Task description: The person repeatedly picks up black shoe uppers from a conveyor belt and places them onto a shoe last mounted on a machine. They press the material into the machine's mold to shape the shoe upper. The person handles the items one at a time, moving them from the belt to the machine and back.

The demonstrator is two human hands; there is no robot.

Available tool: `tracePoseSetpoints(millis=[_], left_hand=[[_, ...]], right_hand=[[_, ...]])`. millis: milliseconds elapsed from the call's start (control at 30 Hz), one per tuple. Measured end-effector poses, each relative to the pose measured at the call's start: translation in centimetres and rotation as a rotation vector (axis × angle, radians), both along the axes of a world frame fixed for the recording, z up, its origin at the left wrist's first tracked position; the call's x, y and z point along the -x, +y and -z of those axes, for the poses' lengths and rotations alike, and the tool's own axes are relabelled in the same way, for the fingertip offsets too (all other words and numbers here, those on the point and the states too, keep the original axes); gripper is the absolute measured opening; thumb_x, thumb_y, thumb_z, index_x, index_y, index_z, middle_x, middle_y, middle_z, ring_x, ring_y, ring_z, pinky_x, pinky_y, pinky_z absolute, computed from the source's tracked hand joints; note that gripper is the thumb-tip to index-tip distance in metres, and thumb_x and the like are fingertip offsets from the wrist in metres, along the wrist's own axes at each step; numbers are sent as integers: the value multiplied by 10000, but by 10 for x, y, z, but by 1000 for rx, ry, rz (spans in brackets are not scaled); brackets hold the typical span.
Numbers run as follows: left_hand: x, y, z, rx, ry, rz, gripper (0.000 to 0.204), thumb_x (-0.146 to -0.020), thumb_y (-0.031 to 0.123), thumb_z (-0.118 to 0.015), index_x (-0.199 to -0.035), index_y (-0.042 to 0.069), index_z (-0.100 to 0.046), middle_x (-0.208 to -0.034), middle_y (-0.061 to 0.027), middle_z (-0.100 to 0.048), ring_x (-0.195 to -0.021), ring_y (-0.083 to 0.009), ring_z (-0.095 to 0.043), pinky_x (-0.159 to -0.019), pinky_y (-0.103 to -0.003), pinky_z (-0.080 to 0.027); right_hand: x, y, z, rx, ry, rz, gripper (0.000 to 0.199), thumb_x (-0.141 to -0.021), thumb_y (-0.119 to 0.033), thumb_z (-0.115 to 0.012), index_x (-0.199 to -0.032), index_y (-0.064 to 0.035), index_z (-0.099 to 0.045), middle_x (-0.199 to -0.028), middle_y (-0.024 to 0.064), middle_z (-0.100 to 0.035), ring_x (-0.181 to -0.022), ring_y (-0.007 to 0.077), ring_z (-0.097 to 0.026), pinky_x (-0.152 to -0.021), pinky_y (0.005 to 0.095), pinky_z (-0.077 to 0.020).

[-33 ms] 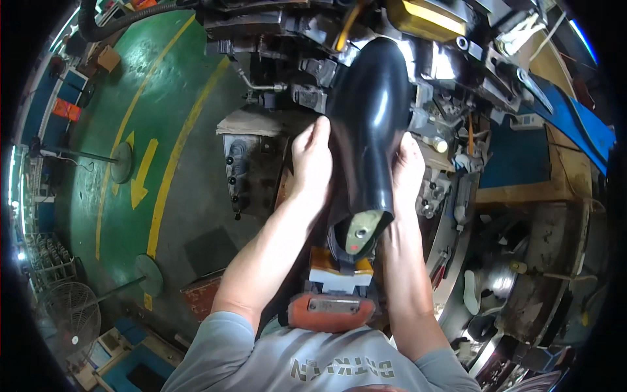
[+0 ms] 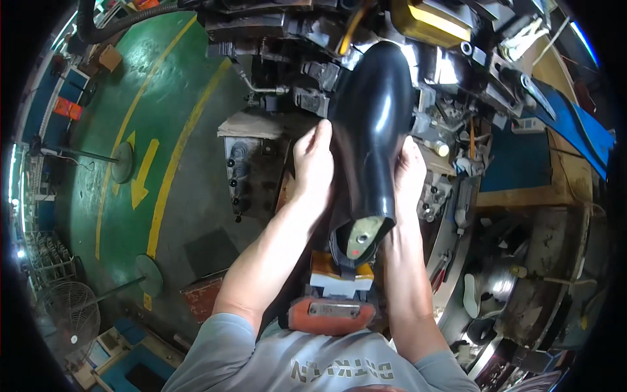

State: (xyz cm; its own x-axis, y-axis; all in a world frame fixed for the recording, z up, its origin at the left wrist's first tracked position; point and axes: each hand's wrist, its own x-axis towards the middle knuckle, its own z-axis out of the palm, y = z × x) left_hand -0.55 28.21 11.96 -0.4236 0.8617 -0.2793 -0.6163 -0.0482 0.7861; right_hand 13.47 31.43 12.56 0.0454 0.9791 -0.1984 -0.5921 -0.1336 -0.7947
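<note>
A glossy black leather shoe upper point(image 2: 375, 124), pulled over a shoe last, points its toe away from me at the middle of the view. At its open heel end the pale green top of the last point(image 2: 364, 235) shows, with a round metal-rimmed hole. My left hand point(image 2: 315, 160) is closed on the upper's left side, thumb pointing forward. My right hand point(image 2: 409, 171) grips its right side. The fingers underneath are mostly hidden. The toe lies in front of dark machine parts point(image 2: 313, 98); whether it touches them I cannot tell.
Below the heel are an amber-and-white block point(image 2: 341, 281) and a red-orange pad point(image 2: 331, 316) close to my body. A yellow machine part point(image 2: 431, 25) hangs beyond the toe. Tools and pliers point(image 2: 442, 264) lie to the right. Leftward runs a green floor point(image 2: 134, 98) with yellow lines.
The shoe upper and both hands have shifted very slightly toward me. The grip looks the same.
</note>
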Motion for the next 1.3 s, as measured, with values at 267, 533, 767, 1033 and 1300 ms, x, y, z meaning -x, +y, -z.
tracePoseSetpoints(millis=[267,533,767,1033,1300], left_hand=[[3,-11,-37,-286,785,-64,183,-945,191,-586,-1001,33,-659,-1066,-60,-626,-949,-164,-545,-903,-331,-413],[-4,-27,-87,-884,1241,415,129,-838,141,-599,-832,29,-663,-880,-123,-662,-883,-300,-623,-974,-483,-410],[8,-36,-97,-794,1132,532,270,-958,165,-455,-1040,9,-659,-1114,-161,-642,-1137,-294,-557,-1082,-469,-314],[120,-67,91,351,825,-333,395,-968,53,-424,-1353,6,-498,-1357,-146,-545,-1303,-258,-468,-1099,-342,-320],[149,-77,167,348,1008,-157,515,-851,-50,-376,-1348,-30,-508,-1424,-147,-499,-1374,-236,-396,-1150,-315,-245]], right_hand=[[1,-7,-27,210,99,-264,413,-1032,-387,-431,-1231,-41,-537,-1126,111,-625,-964,196,-628,-868,342,-534],[-5,-24,28,-46,499,-615,536,-1056,-472,-242,-1362,-84,-450,-1133,53,-611,-938,110,-628,-784,261,-540],[-4,-58,-41,206,109,-386,523,-1058,-449,-263,-1324,-55,-482,-1133,50,-612,-981,123,-609,-877,287,-505],[-163,5,159,111,-1300,447,436,-996,-296,-454,-1233,61,-532,-1199,250,-542,-1145,378,-482,-1015,455,-358],[-153,26,151,722,-363,173,313,-1000,-332,-420,-973,-110,-639,-985,58,-626,-712,200,-498,-649,352,-398]])
